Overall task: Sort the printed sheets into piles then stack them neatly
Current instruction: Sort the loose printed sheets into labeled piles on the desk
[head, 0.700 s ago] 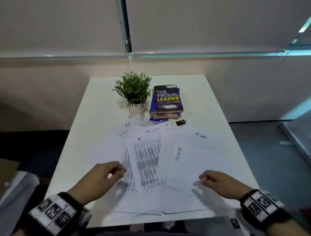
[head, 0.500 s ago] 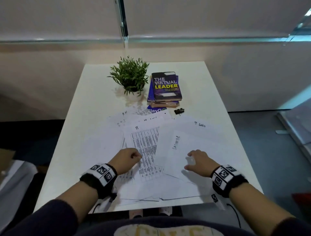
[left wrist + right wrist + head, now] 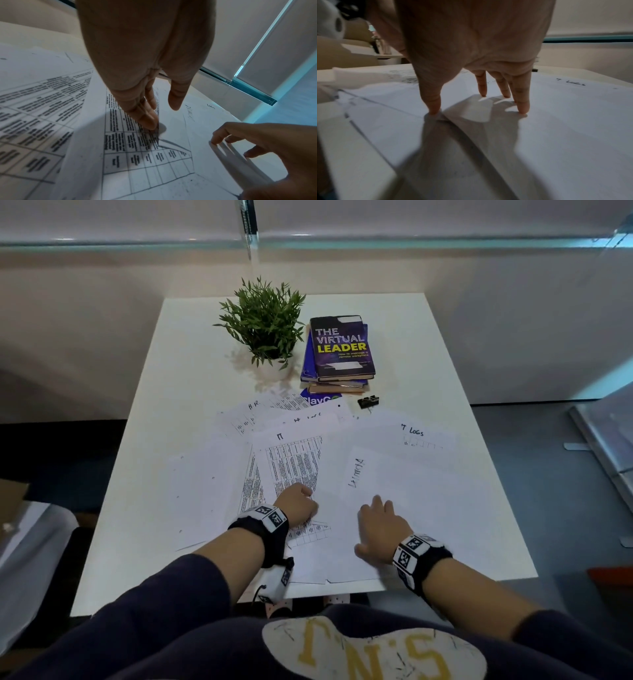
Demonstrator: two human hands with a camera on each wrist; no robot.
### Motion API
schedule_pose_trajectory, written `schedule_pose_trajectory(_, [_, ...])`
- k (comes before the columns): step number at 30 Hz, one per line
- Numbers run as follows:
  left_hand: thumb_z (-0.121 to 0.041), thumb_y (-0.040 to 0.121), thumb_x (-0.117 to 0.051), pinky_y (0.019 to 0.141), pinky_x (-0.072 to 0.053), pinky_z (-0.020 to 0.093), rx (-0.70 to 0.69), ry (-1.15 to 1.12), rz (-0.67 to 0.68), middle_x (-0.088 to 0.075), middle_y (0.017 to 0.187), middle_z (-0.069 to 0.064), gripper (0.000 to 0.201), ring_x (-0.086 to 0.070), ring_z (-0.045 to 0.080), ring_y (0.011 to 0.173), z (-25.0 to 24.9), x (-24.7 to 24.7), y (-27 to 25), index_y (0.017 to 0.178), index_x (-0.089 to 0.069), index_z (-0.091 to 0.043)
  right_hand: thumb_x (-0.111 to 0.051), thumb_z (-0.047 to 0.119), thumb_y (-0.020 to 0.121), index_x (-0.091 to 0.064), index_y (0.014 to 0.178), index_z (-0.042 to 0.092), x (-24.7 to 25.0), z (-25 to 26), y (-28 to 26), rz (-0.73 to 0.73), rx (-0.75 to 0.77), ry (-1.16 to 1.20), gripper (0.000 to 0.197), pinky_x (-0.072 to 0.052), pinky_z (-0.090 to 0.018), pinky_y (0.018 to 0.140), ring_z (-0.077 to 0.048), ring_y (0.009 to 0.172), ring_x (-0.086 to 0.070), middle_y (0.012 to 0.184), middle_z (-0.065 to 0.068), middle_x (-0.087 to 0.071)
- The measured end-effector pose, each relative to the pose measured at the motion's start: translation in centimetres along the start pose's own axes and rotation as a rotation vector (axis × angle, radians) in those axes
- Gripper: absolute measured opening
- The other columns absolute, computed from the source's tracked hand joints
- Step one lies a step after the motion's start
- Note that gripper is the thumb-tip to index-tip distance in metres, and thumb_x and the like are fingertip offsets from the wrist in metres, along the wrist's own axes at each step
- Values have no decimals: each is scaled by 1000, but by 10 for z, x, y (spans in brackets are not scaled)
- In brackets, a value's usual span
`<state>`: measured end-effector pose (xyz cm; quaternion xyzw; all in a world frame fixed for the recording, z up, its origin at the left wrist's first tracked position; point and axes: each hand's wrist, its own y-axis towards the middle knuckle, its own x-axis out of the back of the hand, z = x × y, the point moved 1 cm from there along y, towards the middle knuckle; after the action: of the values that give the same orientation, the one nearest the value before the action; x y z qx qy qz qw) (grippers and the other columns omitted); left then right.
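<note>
so two hands on the printed sheets (image 3: 394, 484) near the plant (image 3: 263, 320): left hand (image 3: 297, 505) fingertips pressing the table sheet (image 3: 291, 463), right hand (image 3: 380, 529) spread flat.

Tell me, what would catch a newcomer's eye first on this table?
First, the fan of printed sheets spread loosely over the near half of the white table, some with handwritten labels. The left hand and right hand both rest on them, fingertips down on the paper. Behind, a green potted plant stands beside a stack of books, with a black binder clip just in front of the books.
</note>
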<state>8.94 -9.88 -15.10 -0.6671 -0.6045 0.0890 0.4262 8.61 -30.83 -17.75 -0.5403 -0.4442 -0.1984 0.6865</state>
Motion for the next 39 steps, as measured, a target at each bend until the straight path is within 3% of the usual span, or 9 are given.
schedule_pose_trajectory(4, [-11, 84, -64, 65, -43, 22, -23, 52, -49, -62, 92, 4, 8, -57, 18, 79, -3, -3, 3, 91, -60, -13, -44, 18, 89, -55, 111, 2, -4, 10, -6, -72, 119, -56, 29, -49, -45, 72, -42, 122, -43, 139, -25, -39])
schedule_pose_trajectory(8, [-2, 83, -56, 58, -41, 27, -34, 117, -96, -44, 57, 8, 40, -44, 20, 55, -4, -6, 10, 49, -39, -16, -45, 27, 91, -57, 94, 12, 15, 10, -15, -101, 182, 130, 19, -49, -36, 69, -30, 92, -59, 102, -7, -58])
schedule_pose_trajectory(14, [-3, 92, -43, 67, -49, 32, -15, 147, -238, -58, 85, 10, 30, -57, 24, 80, -14, -5, 9, 63, -45, -9, -58, 20, 89, -51, 77, 10, 81, -22, -20, -320, -31, 660, 18, -39, -32, 57, -20, 59, -51, 68, -6, -61])
schedule_pose_trajectory(17, [-1, 93, -44, 66, -47, 28, -5, 125, -216, -56, 78, 3, 29, -57, 21, 76, -15, -3, 9, 69, -55, -12, -62, 15, 86, -54, 76, 8, 103, -41, -25, -444, -111, 783, 14, -41, -26, 56, -15, 60, -54, 69, -3, -64])
schedule_pose_trajectory(19, [-7, 92, -52, 60, -42, 27, -26, 102, -220, -45, 59, 2, 41, -46, 19, 59, -11, -4, 13, 54, -40, -19, -61, 13, 86, -52, 78, 11, 110, -47, -27, -492, -125, 811, 12, -42, -24, 56, -16, 63, -58, 71, -2, -64])
schedule_pose_trajectory(24, [-14, 86, -71, 71, -47, 26, -17, 76, -197, -56, 82, 5, 20, -55, 18, 78, -16, -6, 11, 70, -62, -7, -50, 8, 94, -62, 108, 19, 103, -39, -21, -486, 20, 618, 21, -46, -35, 62, -26, 68, -61, 81, -8, -66])
schedule_pose_trajectory(28, [-8, 90, -61, 70, -52, 34, -66, 95, -278, -55, 75, 11, 42, -56, 23, 73, -24, -1, 5, 55, -39, -15, -48, 8, 97, -68, 116, 10, 84, -17, -5, -408, 82, 409, 28, -49, -36, 69, -31, 82, -64, 110, -10, -63])
schedule_pose_trajectory(33, [-11, 91, -51, 59, -41, 27, -120, 89, -270, -55, 77, 7, 15, -54, 24, 73, -35, 7, -10, 76, -50, -8, -54, 32, 96, -54, 128, 10, 73, 19, 1, -285, 139, 330, 39, -48, -35, 71, -29, 96, -62, 125, -6, -48])
schedule_pose_trajectory(39, [-16, 86, -57, 60, -35, 30, -126, -51, -174, -43, 58, 3, 35, -42, 22, 58, -56, 22, -22, 56, -40, -14, -66, 56, 83, -47, 135, 12, 67, 36, 5, -264, 184, 376, 71, -51, -38, 78, -25, 101, -59, 129, -2, -43])
